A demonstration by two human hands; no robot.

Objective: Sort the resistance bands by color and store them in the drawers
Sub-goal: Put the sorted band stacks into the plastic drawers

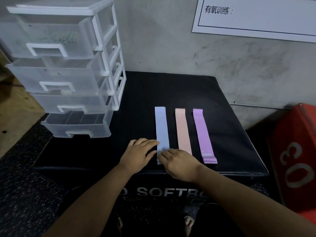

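Two forearms reach in from below. Left hand [138, 154] lies flat on the black padded box [171, 89], fingers straight, tips touching the left edge of the blue bands [162, 129]. Right hand [179, 163] rests on the near end of that stack, fingers nearly straight, thumb hidden. Pink bands [183, 130] and purple bands [203, 134] lie just beside, parallel, apart. Clear drawer unit [68, 74] stands at the box's back left, drawers pulled partly out. Red box [294, 159] at right.
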